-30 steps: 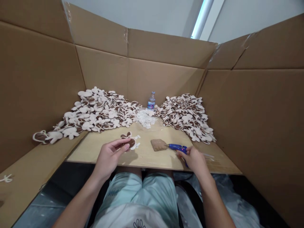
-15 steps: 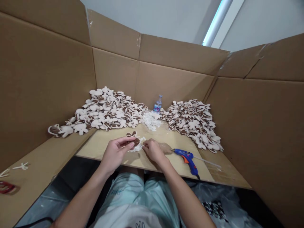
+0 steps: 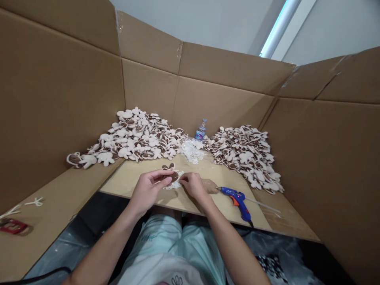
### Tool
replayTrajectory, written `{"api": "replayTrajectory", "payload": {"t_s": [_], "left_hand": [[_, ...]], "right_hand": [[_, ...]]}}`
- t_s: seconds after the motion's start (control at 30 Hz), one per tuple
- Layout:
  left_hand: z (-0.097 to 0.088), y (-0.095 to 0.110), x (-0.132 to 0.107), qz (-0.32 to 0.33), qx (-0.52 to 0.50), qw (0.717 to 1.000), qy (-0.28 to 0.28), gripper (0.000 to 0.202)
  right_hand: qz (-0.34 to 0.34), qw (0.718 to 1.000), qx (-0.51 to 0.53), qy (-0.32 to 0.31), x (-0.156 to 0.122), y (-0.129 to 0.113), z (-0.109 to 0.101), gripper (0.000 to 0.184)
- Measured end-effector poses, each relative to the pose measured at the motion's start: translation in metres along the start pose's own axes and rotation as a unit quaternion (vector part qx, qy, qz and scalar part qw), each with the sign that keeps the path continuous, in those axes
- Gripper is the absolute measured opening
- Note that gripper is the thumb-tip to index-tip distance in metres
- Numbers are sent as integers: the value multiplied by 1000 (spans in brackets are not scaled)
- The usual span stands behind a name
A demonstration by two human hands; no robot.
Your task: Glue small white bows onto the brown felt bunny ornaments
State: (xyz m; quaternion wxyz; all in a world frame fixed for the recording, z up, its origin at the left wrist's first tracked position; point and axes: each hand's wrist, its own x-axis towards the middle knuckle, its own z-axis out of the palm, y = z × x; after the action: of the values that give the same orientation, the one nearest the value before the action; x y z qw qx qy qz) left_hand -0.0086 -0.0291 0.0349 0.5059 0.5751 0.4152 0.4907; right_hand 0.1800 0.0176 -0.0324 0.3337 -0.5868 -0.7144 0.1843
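Observation:
My left hand (image 3: 148,189) pinches a brown bunny-shaped felt piece (image 3: 173,177) between thumb and fingers, its looped ears pointing away from me and pale cord along them. Just to its right, my right hand (image 3: 193,185) is closed with fingertips together, close to the bunny's edge. Whatever those fingertips hold is too small to make out. Small white pieces (image 3: 169,185) lie on the board under and beside the bunny. A blue glue gun (image 3: 237,200) with an orange trigger rests right of my right hand, nozzle towards a brownish patch (image 3: 209,186).
Heaps of white-and-brown bunny pieces rise at the back left (image 3: 139,138) and back right (image 3: 249,154). Between them stand a water bottle (image 3: 200,131) and a pile of white bits (image 3: 192,152). Cardboard walls (image 3: 219,103) surround the board. A red object (image 3: 13,226) and a pale cord bow (image 3: 35,202) lie far left.
The whole view has shifted slightly, so things appear a little further right. My left hand keeps the bunny piece, and my right fingertips stay close beside it.

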Motion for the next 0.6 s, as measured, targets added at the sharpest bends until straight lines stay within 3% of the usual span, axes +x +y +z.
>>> {"api": "replayTrajectory", "payload": {"t_s": [0.27, 0.47, 0.6], "left_hand": [[-1, 2, -2, 11, -22, 1000, -1, 25], [3, 10, -14, 61, -25, 998, -2, 21], [7, 16, -24, 128, 9, 992, 12, 15]], "right_hand": [[19, 982, 167, 88, -15, -6, -9, 19], [35, 943, 297, 145, -51, -34, -24, 25], [-4, 904, 369, 214, -75, -57, -35, 12]]}}
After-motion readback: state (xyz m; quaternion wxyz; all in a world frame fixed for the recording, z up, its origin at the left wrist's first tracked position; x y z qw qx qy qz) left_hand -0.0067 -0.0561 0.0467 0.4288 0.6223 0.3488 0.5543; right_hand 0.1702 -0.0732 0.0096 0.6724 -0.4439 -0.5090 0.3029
